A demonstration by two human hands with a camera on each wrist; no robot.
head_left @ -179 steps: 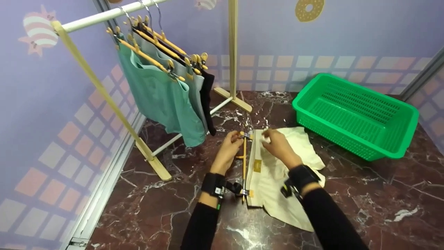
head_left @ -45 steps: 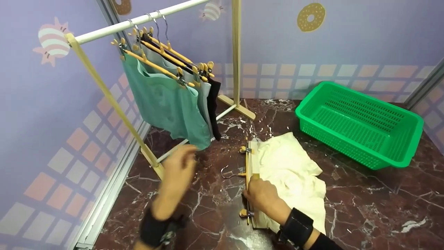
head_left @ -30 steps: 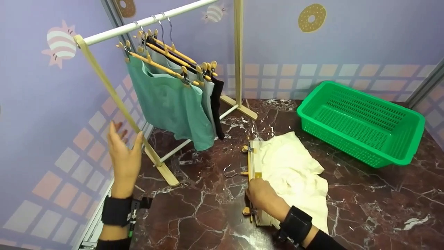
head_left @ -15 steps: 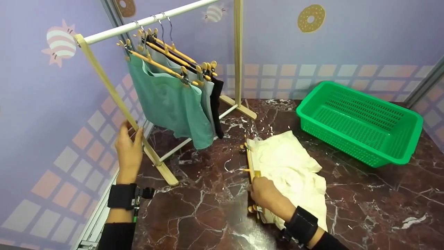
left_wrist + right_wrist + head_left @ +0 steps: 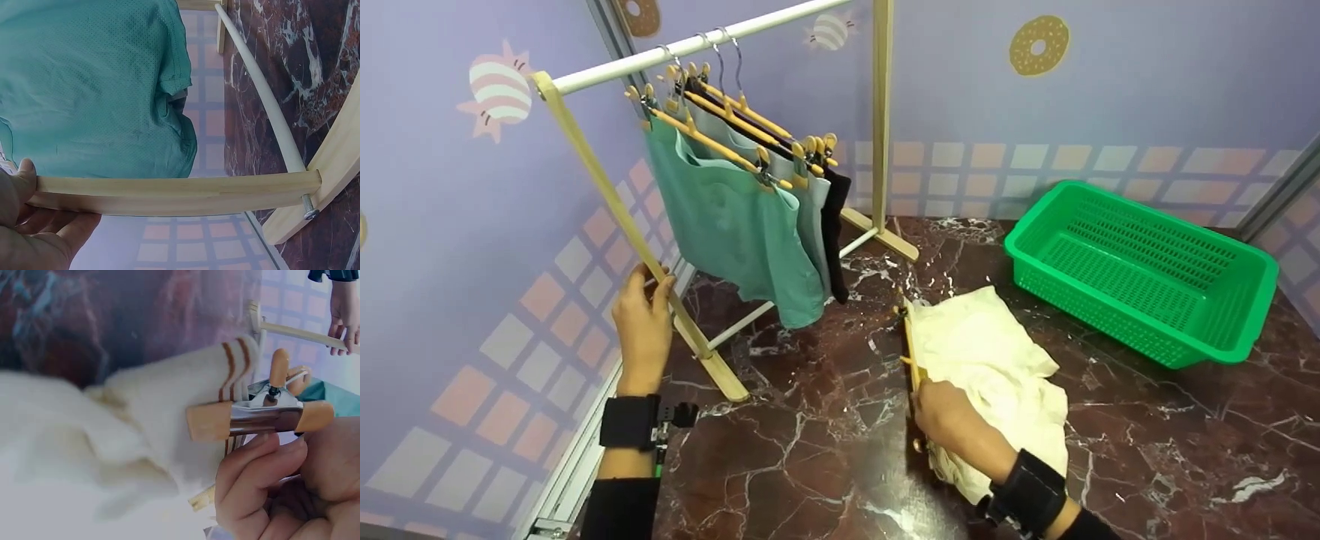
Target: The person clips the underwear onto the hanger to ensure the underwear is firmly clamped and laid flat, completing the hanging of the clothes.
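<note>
My left hand [image 5: 645, 322] holds the front wooden post [image 5: 596, 169] of the clothes rack low down. In the left wrist view, thumb and fingers lie on opposite sides of that post [image 5: 180, 194]. With my right hand [image 5: 956, 420] I grip the bar of a yellow clip hanger [image 5: 913, 352] at the waistband of cream shorts [image 5: 997, 352]. One metal clip [image 5: 264, 419] with orange pads bites the waistband [image 5: 169, 399], which has brown stripes, in the right wrist view. The shorts spread out to the right over the dark marbled surface.
Teal shorts [image 5: 727, 217], a grey garment [image 5: 815, 232] and a black garment [image 5: 834, 232] hang on clip hangers from the rack's white rail [image 5: 615, 70]. A green basket [image 5: 1110, 315] stands at the back right. Patterned walls [image 5: 960, 90] close off the back and left.
My left hand has left the hanger, swung left and taken hold of the rack post. My right hand has gone from the shorts to the hanger bar, and the hanger's hook side has tipped up.
</note>
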